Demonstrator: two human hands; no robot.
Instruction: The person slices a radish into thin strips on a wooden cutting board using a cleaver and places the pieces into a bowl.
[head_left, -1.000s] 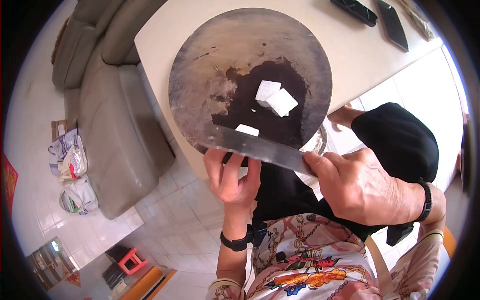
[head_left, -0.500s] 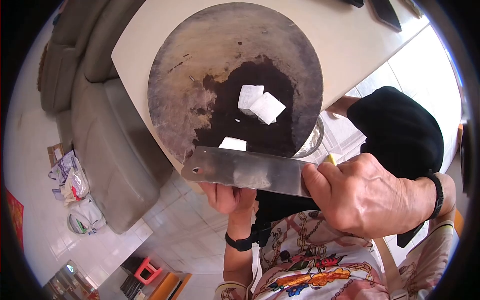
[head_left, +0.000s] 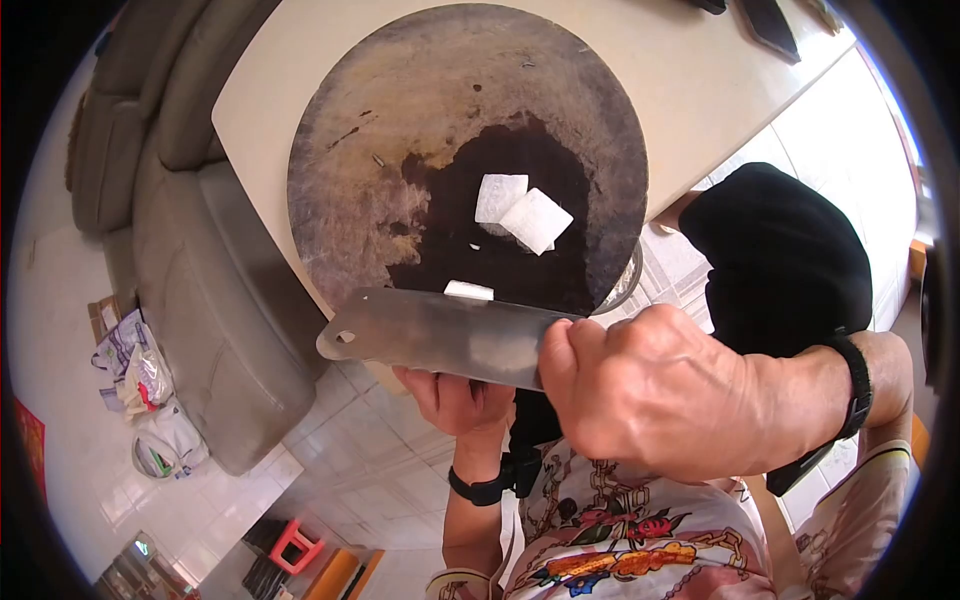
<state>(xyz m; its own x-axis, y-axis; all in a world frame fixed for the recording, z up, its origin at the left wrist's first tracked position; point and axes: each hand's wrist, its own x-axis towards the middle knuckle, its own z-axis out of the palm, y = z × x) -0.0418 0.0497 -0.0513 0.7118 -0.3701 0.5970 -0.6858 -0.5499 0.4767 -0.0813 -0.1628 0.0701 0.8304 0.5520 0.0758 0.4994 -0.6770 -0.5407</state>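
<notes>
My right hand [head_left: 640, 385] grips the handle end of a broad metal cleaver [head_left: 430, 335], whose blade points left across the near edge of a round, dark-stained chopping board [head_left: 360, 180]. Just beyond the blade, the end of a white block [head_left: 469, 290] shows. Below the blade my left hand [head_left: 450, 400] is closed with curled fingers; the blade hides its fingertips and whatever they hold. Two flat white pieces, one slice [head_left: 500, 197] and another slice [head_left: 538, 220], overlap on the wet dark middle of the board. A tiny white crumb [head_left: 474, 246] lies near them.
The board stands on a pale table [head_left: 690, 120], with dark objects at its far right edge. A metal bowl [head_left: 625, 285] shows partly beside the board. A grey sofa [head_left: 215, 310], bags [head_left: 140, 370] and a red stool [head_left: 297, 547] are on the left.
My right hand and the cleaver have moved left, so the blade reaches farther past my left hand. Less of the white block shows beyond the blade. The slices stay put on the board.
</notes>
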